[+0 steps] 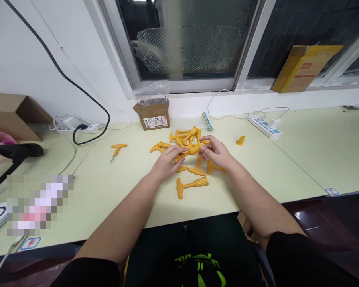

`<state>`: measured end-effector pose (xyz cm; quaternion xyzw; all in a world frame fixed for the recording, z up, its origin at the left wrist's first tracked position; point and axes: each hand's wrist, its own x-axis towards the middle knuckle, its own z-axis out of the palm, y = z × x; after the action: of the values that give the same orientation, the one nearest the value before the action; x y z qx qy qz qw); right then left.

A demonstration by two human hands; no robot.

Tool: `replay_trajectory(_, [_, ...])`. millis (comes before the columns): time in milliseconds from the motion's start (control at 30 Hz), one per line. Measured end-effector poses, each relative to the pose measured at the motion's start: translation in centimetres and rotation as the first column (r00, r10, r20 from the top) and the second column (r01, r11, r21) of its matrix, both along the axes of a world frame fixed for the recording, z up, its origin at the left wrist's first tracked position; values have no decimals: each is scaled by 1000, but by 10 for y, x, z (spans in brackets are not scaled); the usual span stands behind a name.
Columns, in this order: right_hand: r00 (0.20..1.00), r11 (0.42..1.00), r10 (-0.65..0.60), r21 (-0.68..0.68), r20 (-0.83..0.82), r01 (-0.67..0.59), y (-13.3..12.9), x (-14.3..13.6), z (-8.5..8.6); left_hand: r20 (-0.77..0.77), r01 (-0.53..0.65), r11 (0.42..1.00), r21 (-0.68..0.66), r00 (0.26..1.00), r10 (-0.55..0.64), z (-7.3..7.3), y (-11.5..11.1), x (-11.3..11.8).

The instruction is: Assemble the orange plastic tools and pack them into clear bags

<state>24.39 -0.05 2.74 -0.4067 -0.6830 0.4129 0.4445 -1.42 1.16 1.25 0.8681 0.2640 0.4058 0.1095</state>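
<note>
Between my two hands, just above a pile, is a yellow plastic corkscrew (194,149). My left hand (170,160) is closed around its left part, and the fingers of my right hand (215,152) pinch its right end. Several similar yellow T-handled corkscrews (179,137) lie heaped behind and under my hands, partly hidden by them. Nearer to me, one corkscrew (194,184) lies flat with its ribbed sleeve to the right. Off to the left, another corkscrew (117,150) shows its bare metal spiral.
A small yellow plastic piece (241,140) sits to the right on the pale table (287,167). Behind the pile stands an open cardboard box (156,116) beside a clear plastic packet (208,121). Power strips (265,126) with cables lie along the wall. A blurred-out object (40,205) is at left.
</note>
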Motion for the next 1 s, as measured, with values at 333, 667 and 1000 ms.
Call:
replay_trajectory(333, [998,998,29,48,58,-32,7,5,-16,348,117,694,-710,916,201,4,-4,3])
replay_trajectory(667, [963,726,-97,679,253,-105,2,-7,-6,394,492,-88,-866,781,485,23,9,-11])
replay_trajectory(1000, [984,875,-63,484,169,-27,5,-2,-16,384,288,292,-912,852,357,9,4,-16])
